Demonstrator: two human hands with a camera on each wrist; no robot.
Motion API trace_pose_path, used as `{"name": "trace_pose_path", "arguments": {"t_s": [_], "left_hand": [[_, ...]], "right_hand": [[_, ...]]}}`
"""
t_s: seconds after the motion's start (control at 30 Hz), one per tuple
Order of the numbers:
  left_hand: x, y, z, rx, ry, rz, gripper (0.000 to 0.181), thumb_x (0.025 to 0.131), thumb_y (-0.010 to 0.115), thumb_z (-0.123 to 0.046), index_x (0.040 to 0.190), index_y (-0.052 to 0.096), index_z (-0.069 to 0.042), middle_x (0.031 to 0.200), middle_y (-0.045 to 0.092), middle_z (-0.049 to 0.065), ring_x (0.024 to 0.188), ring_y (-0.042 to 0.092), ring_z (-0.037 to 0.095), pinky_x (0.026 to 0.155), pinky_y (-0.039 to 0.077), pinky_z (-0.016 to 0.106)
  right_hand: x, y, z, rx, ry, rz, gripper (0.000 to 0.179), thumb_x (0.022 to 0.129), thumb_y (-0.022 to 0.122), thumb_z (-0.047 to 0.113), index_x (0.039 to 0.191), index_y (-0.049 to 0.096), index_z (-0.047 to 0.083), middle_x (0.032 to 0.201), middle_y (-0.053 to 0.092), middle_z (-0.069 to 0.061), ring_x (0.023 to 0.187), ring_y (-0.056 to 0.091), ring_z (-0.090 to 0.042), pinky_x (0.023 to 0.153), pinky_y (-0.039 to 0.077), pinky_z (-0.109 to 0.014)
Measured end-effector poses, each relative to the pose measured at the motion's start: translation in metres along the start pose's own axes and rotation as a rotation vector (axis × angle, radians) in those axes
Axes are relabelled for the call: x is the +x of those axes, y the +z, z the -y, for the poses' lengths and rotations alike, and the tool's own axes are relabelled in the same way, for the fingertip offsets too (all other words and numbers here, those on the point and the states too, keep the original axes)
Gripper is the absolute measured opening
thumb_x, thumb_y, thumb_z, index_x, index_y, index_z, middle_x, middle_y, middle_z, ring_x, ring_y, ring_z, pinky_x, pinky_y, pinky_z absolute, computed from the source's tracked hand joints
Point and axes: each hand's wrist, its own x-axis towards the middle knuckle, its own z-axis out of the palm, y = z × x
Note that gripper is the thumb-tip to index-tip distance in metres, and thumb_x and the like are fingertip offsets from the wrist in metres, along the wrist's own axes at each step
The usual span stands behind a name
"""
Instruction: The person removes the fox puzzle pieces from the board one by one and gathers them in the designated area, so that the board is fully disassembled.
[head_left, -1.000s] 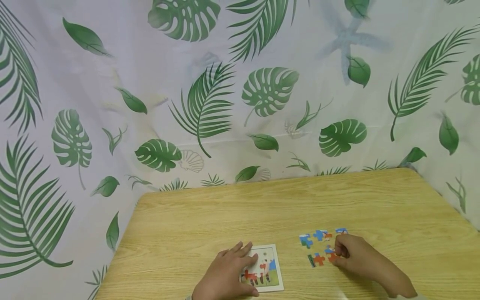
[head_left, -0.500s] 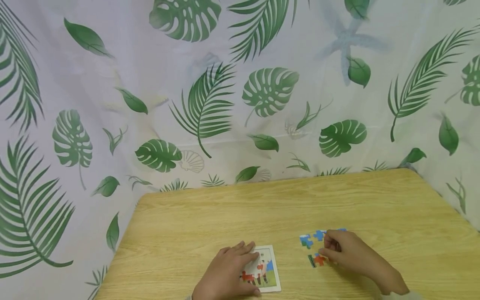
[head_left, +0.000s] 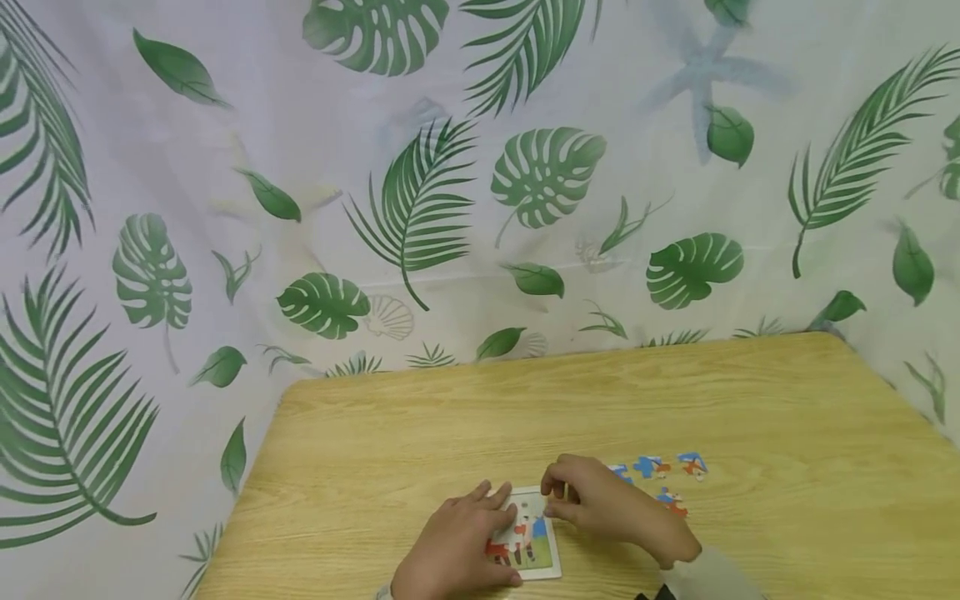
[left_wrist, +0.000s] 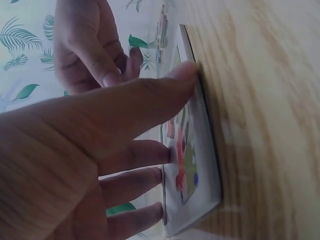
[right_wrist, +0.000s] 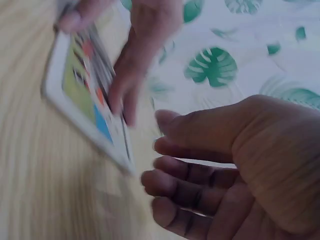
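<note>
A small white-framed jigsaw puzzle board point(head_left: 551, 560), its picture partly filled in, lies flat at the table's near side. My left hand point(head_left: 457, 542) rests on its left part, fingers spread over the surface and thumb on the near rim point(left_wrist: 207, 135). Over the board's right edge is my right hand point(head_left: 600, 504), thumb and forefinger pinched together. A pale sliver of a puzzle piece point(right_wrist: 156, 144) shows at those fingertips in the right wrist view; most of it is hidden. The board's left part is covered by my left hand.
Several loose puzzle pieces point(head_left: 651, 467) lie to the right of the board, some partly behind my right hand. The wood-grain table point(head_left: 420, 425) reaches back to a white curtain point(head_left: 450, 317) printed with green leaves.
My right hand has moved left from the loose pieces to the board's right edge, fingertips pinched. My left hand has stayed on the board.
</note>
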Motion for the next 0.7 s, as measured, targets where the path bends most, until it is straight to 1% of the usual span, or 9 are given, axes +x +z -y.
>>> {"name": "trace_pose_path", "arguments": {"t_s": [0.1, 0.2, 0.37, 0.47, 0.57, 0.63, 0.7], "left_hand": [[0.000, -0.001, 0.000, -0.003, 0.005, -0.005, 0.085, 0.074, 0.084, -0.062, 0.143, 0.064, -0.016, 0.156, 0.048, 0.006, 0.143, 0.047, 0.033, 0.104, 0.050, 0.055], [0.000, -0.001, 0.000, -0.018, 0.004, -0.010, 0.084, 0.074, 0.084, -0.061, 0.142, 0.065, -0.016, 0.156, 0.048, 0.006, 0.143, 0.047, 0.035, 0.103, 0.050, 0.056], [-0.002, -0.004, -0.002, -0.022, 0.006, -0.016, 0.082, 0.074, 0.085, -0.058, 0.141, 0.065, -0.016, 0.156, 0.048, 0.008, 0.142, 0.047, 0.037, 0.103, 0.050, 0.056], [-0.002, -0.005, -0.003, -0.020, 0.011, -0.022, 0.082, 0.074, 0.085, -0.057, 0.141, 0.065, -0.014, 0.155, 0.049, 0.009, 0.141, 0.048, 0.037, 0.103, 0.050, 0.056], [-0.002, -0.004, -0.003, -0.021, 0.012, -0.022, 0.082, 0.074, 0.086, -0.057, 0.141, 0.065, -0.015, 0.155, 0.049, 0.008, 0.142, 0.048, 0.036, 0.103, 0.050, 0.056], [-0.003, -0.003, -0.002, -0.029, 0.010, -0.019, 0.081, 0.074, 0.086, -0.057, 0.141, 0.065, -0.016, 0.155, 0.048, 0.008, 0.142, 0.047, 0.036, 0.104, 0.049, 0.056], [-0.003, -0.003, -0.001, -0.043, 0.006, -0.013, 0.082, 0.074, 0.085, -0.058, 0.143, 0.064, -0.019, 0.156, 0.048, 0.007, 0.143, 0.046, 0.035, 0.104, 0.048, 0.057]], "right_hand": [[0.009, 0.011, 0.005, 0.002, -0.016, 0.049, 0.016, 0.095, 0.076, 0.013, 0.106, 0.069, 0.005, 0.088, 0.059, 0.010, 0.070, 0.051, -0.001, 0.063, 0.050, -0.023], [0.013, 0.019, 0.008, -0.010, -0.015, 0.081, 0.015, 0.094, 0.077, 0.015, 0.104, 0.070, 0.006, 0.089, 0.059, 0.009, 0.073, 0.051, -0.003, 0.065, 0.049, -0.023], [0.010, 0.025, 0.011, -0.062, 0.017, 0.111, 0.021, 0.089, 0.083, 0.019, 0.099, 0.066, 0.012, 0.092, 0.053, 0.005, 0.077, 0.047, -0.005, 0.068, 0.047, -0.022], [0.008, 0.026, 0.014, -0.088, 0.047, 0.128, 0.025, 0.087, 0.084, 0.020, 0.094, 0.061, 0.016, 0.090, 0.049, 0.005, 0.075, 0.045, -0.005, 0.065, 0.044, -0.022], [0.006, 0.029, 0.016, -0.139, 0.058, 0.141, 0.029, 0.086, 0.085, 0.022, 0.089, 0.057, 0.018, 0.088, 0.047, 0.007, 0.071, 0.043, -0.004, 0.064, 0.041, -0.024], [0.006, 0.031, 0.017, -0.178, 0.056, 0.145, 0.031, 0.085, 0.086, 0.024, 0.091, 0.056, 0.019, 0.089, 0.048, 0.009, 0.071, 0.043, -0.004, 0.068, 0.042, -0.026], [0.006, 0.033, 0.018, -0.210, 0.050, 0.143, 0.033, 0.084, 0.087, 0.026, 0.098, 0.058, 0.019, 0.093, 0.051, 0.010, 0.075, 0.046, -0.003, 0.074, 0.045, -0.030]]}}
